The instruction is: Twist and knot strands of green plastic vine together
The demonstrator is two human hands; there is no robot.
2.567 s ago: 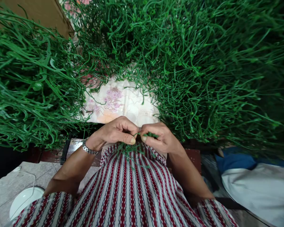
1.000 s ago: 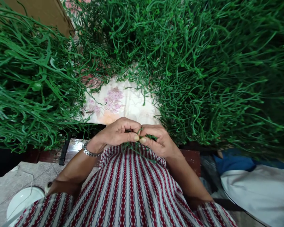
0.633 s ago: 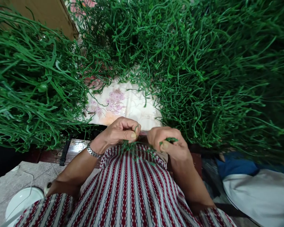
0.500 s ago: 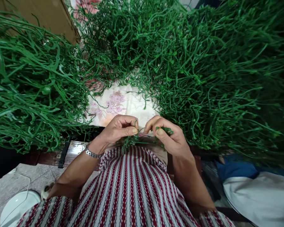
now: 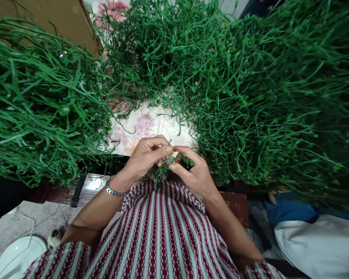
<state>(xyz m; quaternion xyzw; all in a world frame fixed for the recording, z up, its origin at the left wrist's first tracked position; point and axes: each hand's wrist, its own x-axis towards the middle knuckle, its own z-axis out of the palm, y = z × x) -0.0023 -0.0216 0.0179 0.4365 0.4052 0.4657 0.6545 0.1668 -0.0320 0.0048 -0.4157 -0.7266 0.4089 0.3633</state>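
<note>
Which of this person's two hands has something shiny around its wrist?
The left hand: a silver-coloured metal band circles its wrist, while the right hand has a bare wrist.

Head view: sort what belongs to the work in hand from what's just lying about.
Belongs, by the look of it:
Left hand and right hand
Green sprigs held in them
Left green heap and right green heap
Floral cloth, partly covered by greens

Apparently just lying about:
White round object, lower left
Brown box-like panel, upper left
</note>
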